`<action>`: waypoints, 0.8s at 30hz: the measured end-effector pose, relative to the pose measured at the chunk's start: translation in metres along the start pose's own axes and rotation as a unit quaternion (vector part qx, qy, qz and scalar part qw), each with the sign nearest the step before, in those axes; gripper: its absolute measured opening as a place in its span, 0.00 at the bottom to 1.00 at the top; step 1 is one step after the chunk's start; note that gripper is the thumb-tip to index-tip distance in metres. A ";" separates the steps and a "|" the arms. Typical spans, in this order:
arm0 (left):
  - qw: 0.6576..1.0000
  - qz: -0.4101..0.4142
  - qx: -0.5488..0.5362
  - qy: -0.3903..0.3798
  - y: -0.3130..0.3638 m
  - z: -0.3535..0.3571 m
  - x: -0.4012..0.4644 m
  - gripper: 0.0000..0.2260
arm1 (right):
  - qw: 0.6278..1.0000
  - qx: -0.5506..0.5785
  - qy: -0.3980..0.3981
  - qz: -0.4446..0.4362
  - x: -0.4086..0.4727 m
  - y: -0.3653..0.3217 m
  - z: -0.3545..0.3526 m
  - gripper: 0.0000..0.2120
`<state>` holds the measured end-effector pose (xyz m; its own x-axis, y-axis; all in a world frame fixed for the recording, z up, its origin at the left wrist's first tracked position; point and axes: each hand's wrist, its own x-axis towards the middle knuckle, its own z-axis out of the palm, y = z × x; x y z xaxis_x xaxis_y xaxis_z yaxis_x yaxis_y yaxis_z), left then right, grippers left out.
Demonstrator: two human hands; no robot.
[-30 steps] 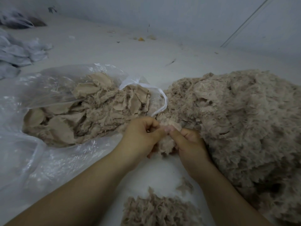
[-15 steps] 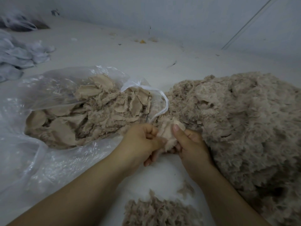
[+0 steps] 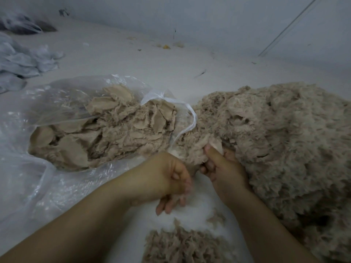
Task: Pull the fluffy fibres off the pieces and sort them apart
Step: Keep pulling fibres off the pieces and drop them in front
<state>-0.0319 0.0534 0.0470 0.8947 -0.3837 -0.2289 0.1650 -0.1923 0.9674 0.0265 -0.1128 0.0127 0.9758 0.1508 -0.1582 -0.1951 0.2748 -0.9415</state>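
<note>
Right hand (image 3: pixel 224 168) grips a beige fluffy piece of fabric (image 3: pixel 197 150), thumb laid along its front, fingers curled round behind; piece sits at the near edge of the large beige heap of fluffy pieces (image 3: pixel 275 145) that fills the right side of the white table (image 3: pixel 133 59).

Left hand (image 3: pixel 167 179) just beside the right, a little lower and nearer the camera, blurred. Fingers curled down toward the table; pale wisps of fibre (image 3: pixel 178 196) show at the fingertips, though whether they are pinched cannot be told through the blur.

Small flat pile of loose brownish fibres (image 3: pixel 182 243) lies on the table at the bottom edge, between the two forearms. One stray tuft (image 3: pixel 216 218) just beside it, toward the right forearm.

Left of the hands: clear plastic bag (image 3: pixel 47 118), mouth open toward the heap, holding smooth tan fabric pieces (image 3: pixel 106 133) with ragged edges. White tie handle of the bag (image 3: pixel 190 114) drapes against the heap.

Far left: crumpled grey-blue cloth (image 3: pixel 20 61). Small specks of debris (image 3: pixel 166 46) on the far tabletop near the wall.
</note>
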 end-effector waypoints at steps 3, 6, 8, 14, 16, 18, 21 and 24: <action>0.992 -0.039 0.038 -0.112 0.006 0.001 -0.008 0.03 | 0.999 -0.031 -0.031 -0.031 -0.003 -0.001 0.001 0.22; 0.991 -0.049 0.098 -0.079 0.011 0.001 -0.010 0.14 | 0.996 -0.062 -0.041 -0.042 -0.003 -0.001 0.002 0.19; 0.994 -0.023 0.093 0.047 0.014 0.002 -0.005 0.16 | 0.995 -0.060 -0.056 -0.049 -0.004 -0.002 0.002 0.10; 0.967 0.062 0.036 0.246 0.012 0.004 0.018 0.11 | 0.978 -0.145 -0.119 -0.093 -0.009 -0.001 -0.001 0.12; 0.962 0.068 -0.019 0.262 0.010 0.003 0.022 0.10 | 0.975 -0.133 -0.149 -0.097 -0.009 -0.001 -0.003 0.09; 0.956 0.073 -0.071 0.276 0.010 0.002 0.024 0.13 | 0.972 -0.129 -0.169 -0.097 -0.009 -0.001 -0.003 0.06; 0.955 0.074 -0.103 0.268 0.008 0.002 0.025 0.15 | 0.972 -0.133 -0.171 -0.092 -0.008 -0.001 -0.004 0.02; 0.955 0.077 -0.101 0.267 0.006 0.004 0.026 0.14 | 0.975 -0.123 -0.170 -0.077 -0.008 -0.002 -0.004 0.05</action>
<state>-0.0095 0.0392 0.0467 0.9902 0.1319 -0.0457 0.0423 0.0288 0.9987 0.0197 -0.1182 0.0149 0.8942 0.4437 0.0600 0.0220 0.0903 -0.9957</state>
